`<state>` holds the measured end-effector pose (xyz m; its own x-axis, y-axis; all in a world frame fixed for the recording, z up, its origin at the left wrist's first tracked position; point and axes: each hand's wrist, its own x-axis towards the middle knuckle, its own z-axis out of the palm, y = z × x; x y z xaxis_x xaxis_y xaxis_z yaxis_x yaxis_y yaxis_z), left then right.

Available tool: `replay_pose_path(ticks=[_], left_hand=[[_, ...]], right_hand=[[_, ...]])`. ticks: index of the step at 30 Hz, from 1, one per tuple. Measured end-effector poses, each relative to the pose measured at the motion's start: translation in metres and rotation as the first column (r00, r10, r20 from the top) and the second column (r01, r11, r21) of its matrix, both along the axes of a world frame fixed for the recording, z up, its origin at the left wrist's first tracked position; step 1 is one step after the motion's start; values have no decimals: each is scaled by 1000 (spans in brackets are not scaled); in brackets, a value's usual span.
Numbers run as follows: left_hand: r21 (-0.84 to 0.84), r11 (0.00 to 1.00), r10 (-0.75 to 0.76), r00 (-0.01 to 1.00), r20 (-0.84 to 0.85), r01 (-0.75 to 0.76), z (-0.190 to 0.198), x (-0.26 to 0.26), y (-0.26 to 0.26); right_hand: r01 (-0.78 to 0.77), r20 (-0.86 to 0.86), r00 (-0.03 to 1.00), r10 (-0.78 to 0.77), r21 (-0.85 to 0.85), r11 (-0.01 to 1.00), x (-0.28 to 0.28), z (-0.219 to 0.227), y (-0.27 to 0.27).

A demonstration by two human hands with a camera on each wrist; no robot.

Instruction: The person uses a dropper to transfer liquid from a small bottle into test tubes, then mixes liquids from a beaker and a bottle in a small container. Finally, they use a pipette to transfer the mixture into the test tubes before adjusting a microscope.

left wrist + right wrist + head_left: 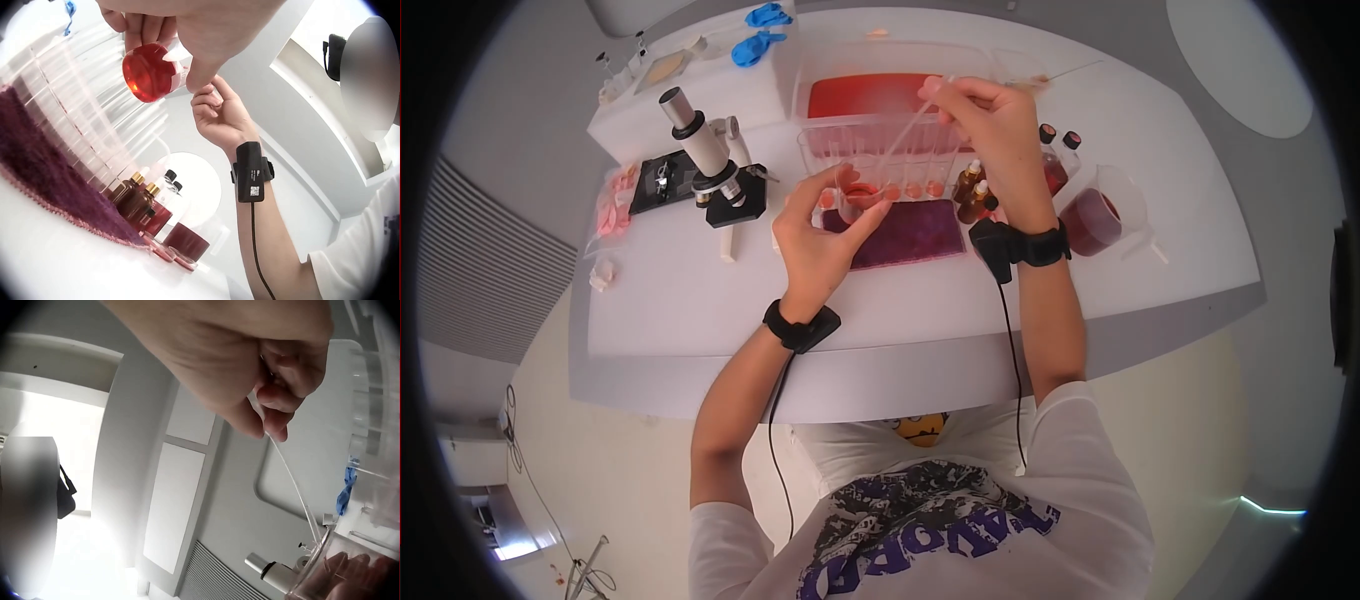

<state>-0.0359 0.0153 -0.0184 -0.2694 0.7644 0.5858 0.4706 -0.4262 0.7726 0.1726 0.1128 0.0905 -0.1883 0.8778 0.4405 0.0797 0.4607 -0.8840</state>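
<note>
My left hand [812, 245] grips a small clear beaker [862, 190] above the dark purple cloth [920, 238], thumb and fingers around its sides. Red liquid in the beaker [149, 72] shows in the left wrist view. Higher up and to the right, my right hand [1000, 125] pinches the upper end of a thin clear plastic dropper [907, 137] between thumb and fingers. It slants down to the left, its lower end at the beaker's mouth. In the right wrist view the dropper [292, 474] reaches the beaker's rim. Just beyond stands a clear rack [812, 150] of test tubes with red bottoms.
A microscope [710, 160] stands left. Behind the rack is a clear tub [880, 60] with red contents. Brown dropper bottles [975, 200], black-capped bottles [1055, 165] and a large beaker of dark red liquid [1092, 222] stand right. Blue gloves [757, 48] lie on a white box.
</note>
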Motion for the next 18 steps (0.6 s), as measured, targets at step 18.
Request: replay_pose_path(ticks=[18], left_hand=[[-21, 998, -53, 999, 4, 53, -5, 2, 2]], right_hand=[[383, -238, 906, -351, 104, 918, 68, 5, 42]])
